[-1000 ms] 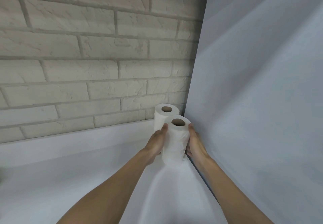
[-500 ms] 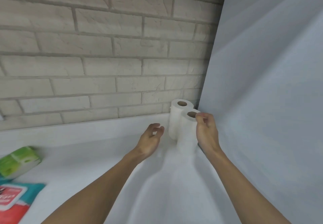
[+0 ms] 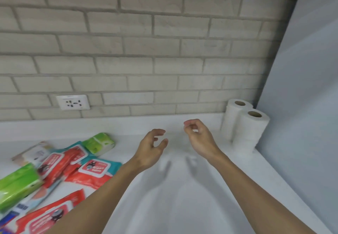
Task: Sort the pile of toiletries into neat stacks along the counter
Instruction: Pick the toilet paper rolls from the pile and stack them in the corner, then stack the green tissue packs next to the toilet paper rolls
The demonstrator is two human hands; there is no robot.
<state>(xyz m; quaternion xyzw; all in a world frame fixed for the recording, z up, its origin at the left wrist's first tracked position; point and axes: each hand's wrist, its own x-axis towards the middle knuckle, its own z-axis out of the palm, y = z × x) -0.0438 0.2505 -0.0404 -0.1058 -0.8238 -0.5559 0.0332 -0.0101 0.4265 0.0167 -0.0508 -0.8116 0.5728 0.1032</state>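
Two white toilet-paper rolls (image 3: 250,133) stand upright, touching each other, in the white counter's (image 3: 182,197) far right corner. The left hand (image 3: 151,147) and right hand (image 3: 199,138) hover nearby, fingers loosely curled, holding nothing. Red wipe packs (image 3: 91,171) and green tissue packs (image 3: 98,143) lie piled at left.

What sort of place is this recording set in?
Probably a home bathroom or utility counter, though no sink shows. A white counter runs along a brick wall with a socket. Two toilet rolls stand in the corner, and wipes packs lie piled at left.
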